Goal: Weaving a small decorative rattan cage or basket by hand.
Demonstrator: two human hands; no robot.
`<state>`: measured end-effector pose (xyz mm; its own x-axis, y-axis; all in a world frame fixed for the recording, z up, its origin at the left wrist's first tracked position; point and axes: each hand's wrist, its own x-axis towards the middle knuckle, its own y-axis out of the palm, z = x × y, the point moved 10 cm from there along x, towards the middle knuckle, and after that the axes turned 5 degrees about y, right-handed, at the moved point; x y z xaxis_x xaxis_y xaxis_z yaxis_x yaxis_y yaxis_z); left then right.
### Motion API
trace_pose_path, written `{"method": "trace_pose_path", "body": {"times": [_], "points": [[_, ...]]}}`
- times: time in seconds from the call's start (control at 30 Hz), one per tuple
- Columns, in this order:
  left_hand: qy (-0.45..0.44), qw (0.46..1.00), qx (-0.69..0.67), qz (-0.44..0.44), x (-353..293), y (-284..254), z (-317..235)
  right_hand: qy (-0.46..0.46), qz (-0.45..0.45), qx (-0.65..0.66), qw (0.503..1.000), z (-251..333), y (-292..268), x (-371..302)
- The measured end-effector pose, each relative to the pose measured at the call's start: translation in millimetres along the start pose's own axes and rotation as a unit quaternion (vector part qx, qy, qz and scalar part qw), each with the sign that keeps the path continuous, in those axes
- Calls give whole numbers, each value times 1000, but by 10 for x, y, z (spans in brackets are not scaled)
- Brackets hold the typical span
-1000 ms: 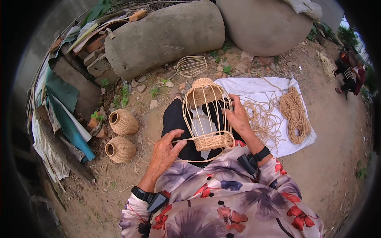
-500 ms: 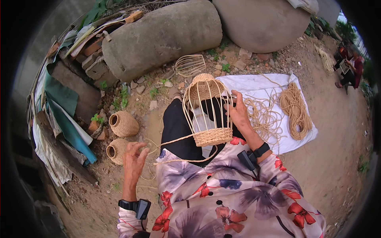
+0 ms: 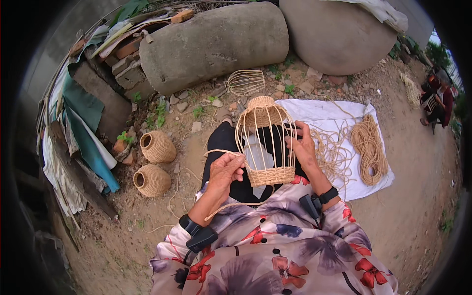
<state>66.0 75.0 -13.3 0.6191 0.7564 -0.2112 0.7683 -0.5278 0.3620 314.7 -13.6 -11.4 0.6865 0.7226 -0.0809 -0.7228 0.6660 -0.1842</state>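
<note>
A half-woven basket [image 3: 272,176] rests over my lap, its bare upright ribs joining a woven band on the near side to a woven section at the far end. My right hand [image 3: 304,152] is closed around the ribs on its right side. At the lower left of the basket, my left hand [image 3: 223,172] pinches a strand of twisted straw cord [image 3: 231,206] close to the woven band. Part of this cord loops beyond the hand, and another length runs across my shirt front. Fingertips of the left hand partly hide where the cord meets the ribs.
Two round woven jars [image 3: 158,147] lie on the dirt at left. On a white sheet [image 3: 359,191] at right are loose cord [image 3: 334,152] and a rope hank [image 3: 368,150]. Beyond are another rib frame [image 3: 246,82], a concrete cylinder [image 3: 216,49] and a seated person [image 3: 440,101].
My left hand has come in from the far left to the basket's lower left side, and the cord stretched out there is now slack and looped. The right hand stays on the ribs.
</note>
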Motion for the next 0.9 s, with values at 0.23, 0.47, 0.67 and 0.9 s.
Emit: {"method": "trace_pose_path", "body": {"times": [0.23, 0.47, 0.67, 0.9], "points": [[212, 890, 402, -22, 115, 341, -315, -4, -15, -14, 1000, 52, -1, -86], [330, 788, 519, 30, -53, 730, -823, -212, -114, -111, 964, 763, -247, -466], [330, 759, 555, 86, -162, 985, -749, -181, -32, -264, 947, 923, 301, -413], [119, 972, 201, 26, -212, 434, -349, -150, -34, -246, 957, 752, 312, -258]]}}
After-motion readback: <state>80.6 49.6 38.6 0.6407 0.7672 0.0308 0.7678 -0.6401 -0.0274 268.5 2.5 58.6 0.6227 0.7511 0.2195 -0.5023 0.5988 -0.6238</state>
